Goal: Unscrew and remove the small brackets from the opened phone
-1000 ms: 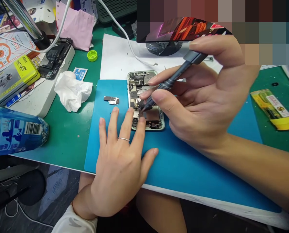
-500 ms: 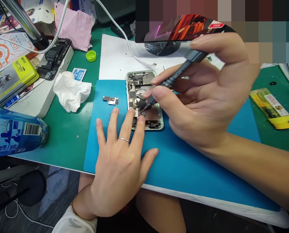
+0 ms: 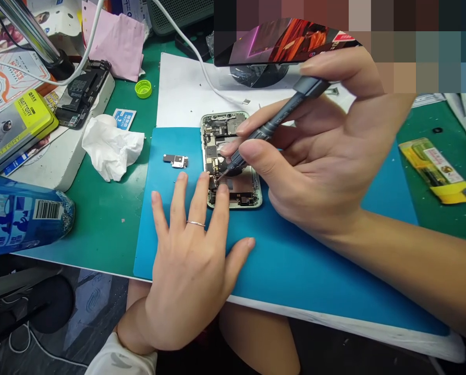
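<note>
An opened smartphone [image 3: 241,190] lies face up on a blue mat [image 3: 287,265], its inner parts exposed. My right hand [image 3: 315,151] grips a dark grey precision screwdriver [image 3: 268,122] between thumb and fingers, tilted down and left. The driver's tip is at the left side of the phone's interior, just above my left fingertips. Spread flat, my left hand [image 3: 196,260] has its index and middle fingertips at the phone's lower left edge. A small metal bracket [image 3: 175,160] rests on the mat left of the phone.
At left stand a blue bottle [image 3: 25,213], crumpled tissue [image 3: 113,148], a yellow battery box [image 3: 17,130] and another phone's innards [image 3: 84,94]. A green cap [image 3: 143,89] sits behind them. A yellow packet [image 3: 434,169] lies right. A white cable [image 3: 189,44] crosses the back.
The screwdriver tip has moved slightly left and down within the phone, with my right hand following. My left hand keeps its place. The whole view has shifted a little.
</note>
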Demonstrator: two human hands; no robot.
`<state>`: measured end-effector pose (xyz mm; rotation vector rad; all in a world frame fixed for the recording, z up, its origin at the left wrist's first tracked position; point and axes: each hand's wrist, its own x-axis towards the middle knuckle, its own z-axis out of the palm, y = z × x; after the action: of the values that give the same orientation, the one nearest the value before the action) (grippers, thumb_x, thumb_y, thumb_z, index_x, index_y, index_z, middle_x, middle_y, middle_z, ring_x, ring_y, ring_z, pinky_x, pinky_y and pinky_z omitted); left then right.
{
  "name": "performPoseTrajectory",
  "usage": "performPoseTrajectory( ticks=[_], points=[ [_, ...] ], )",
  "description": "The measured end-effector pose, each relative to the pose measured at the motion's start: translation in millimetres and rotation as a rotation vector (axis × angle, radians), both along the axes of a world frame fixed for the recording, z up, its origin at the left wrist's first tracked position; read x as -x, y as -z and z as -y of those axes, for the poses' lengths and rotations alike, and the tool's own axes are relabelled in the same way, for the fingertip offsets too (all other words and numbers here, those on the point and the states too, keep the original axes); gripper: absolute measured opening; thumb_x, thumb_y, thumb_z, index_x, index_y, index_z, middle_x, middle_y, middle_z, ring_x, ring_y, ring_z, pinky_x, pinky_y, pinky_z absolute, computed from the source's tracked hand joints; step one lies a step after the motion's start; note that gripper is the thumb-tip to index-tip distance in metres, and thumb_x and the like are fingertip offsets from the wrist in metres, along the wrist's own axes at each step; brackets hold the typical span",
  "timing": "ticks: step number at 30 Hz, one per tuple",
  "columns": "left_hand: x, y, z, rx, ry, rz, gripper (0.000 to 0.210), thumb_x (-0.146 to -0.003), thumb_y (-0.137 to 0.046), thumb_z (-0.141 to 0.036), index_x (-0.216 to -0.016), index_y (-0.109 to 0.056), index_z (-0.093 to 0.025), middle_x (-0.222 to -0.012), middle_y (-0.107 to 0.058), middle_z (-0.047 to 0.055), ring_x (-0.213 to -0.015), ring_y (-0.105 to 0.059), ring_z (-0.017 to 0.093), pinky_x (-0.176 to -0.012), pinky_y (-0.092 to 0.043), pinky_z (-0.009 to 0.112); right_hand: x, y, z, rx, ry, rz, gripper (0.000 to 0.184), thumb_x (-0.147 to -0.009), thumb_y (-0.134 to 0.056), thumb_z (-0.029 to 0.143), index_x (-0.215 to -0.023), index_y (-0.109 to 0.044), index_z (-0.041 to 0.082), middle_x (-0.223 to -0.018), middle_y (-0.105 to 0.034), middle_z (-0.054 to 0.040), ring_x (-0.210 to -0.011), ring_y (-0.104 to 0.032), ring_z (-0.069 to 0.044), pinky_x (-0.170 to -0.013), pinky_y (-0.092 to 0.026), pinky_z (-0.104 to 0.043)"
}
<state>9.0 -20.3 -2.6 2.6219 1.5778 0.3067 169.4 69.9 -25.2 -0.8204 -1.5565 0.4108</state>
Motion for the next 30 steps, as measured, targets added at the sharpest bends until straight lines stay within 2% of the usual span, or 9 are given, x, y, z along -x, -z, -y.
performPoseTrajectory(
  ticks=[6,13,18,22,25,30],
  points=[
    [-1.1,-0.3,0.2,-0.005,-0.008,-0.003,0.064,-0.107,-0.045,-0.050,-0.157,-0.043,-0.009,-0.168,-0.037,0.014,-0.160,-0.022,0.043,-0.126,-0.015,0.075,-2.4,3.7,0.0,-0.044,-0.034,-0.041,0.059,-0.090,-0.075,0.016,-0.136,-0.052,0.045,-0.127,-0.040,0.0028,-0.096,-0.068,-0.006,-0.070,-0.066,-0.018],
    [-0.1,2.3,0.1,-0.026,-0.009,0.010,0.067,-0.107,-0.045,-0.051,-0.156,-0.042,-0.006,-0.167,-0.038,0.015,-0.159,-0.023,0.042,-0.128,-0.010,0.071,-1.5,-0.5,5.3,0.028,0.022,-0.010,0.055,-0.093,-0.073,0.023,-0.137,-0.052,0.049,-0.129,-0.037,0.0032,-0.098,-0.068,-0.007,-0.075,-0.068,-0.021],
    [0.3,1.4,1.1,-0.010,-0.005,0.057,0.065,-0.108,-0.044,-0.050,-0.156,-0.041,-0.007,-0.168,-0.037,0.012,-0.160,-0.021,0.040,-0.129,-0.005,0.067,-3.0,2.9,3.4,0.011,0.012,-0.032,0.060,-0.091,-0.073,0.019,-0.139,-0.052,0.048,-0.131,-0.037,0.0022,-0.098,-0.067,-0.008,-0.072,-0.067,-0.020],
    [13.8,-11.0,3.6,0.024,-0.026,0.152,0.065,-0.108,-0.043,-0.052,-0.158,-0.038,-0.011,-0.169,-0.037,0.011,-0.161,-0.020,0.034,-0.131,-0.002,0.061,-8.5,11.4,-3.1,-0.070,0.004,-0.017,0.062,-0.089,-0.077,0.022,-0.140,-0.051,0.046,-0.135,-0.041,0.0007,-0.095,-0.068,-0.008,-0.068,-0.066,-0.019],
    [31.7,-19.3,1.6,0.014,-0.105,0.196,0.064,-0.108,-0.044,-0.053,-0.158,-0.038,-0.013,-0.168,-0.039,0.013,-0.160,-0.025,0.031,-0.132,-0.003,0.057,-10.9,13.4,-5.2,-0.067,0.004,0.020,0.061,-0.091,-0.076,0.024,-0.142,-0.050,0.046,-0.135,-0.046,-0.0008,-0.093,-0.070,-0.010,-0.072,-0.068,-0.025],
    [49.4,-15.8,-6.9,0.033,-0.210,0.172,0.058,-0.106,-0.051,-0.050,-0.153,-0.047,-0.015,-0.159,-0.052,0.012,-0.152,-0.040,0.034,-0.129,-0.011,0.065,-10.6,9.0,-1.6,-0.040,0.029,-0.005,0.059,-0.087,-0.080,0.025,-0.137,-0.055,0.044,-0.136,-0.046,0.0000,-0.092,-0.073,-0.013,-0.068,-0.069,-0.028]
  ],
)
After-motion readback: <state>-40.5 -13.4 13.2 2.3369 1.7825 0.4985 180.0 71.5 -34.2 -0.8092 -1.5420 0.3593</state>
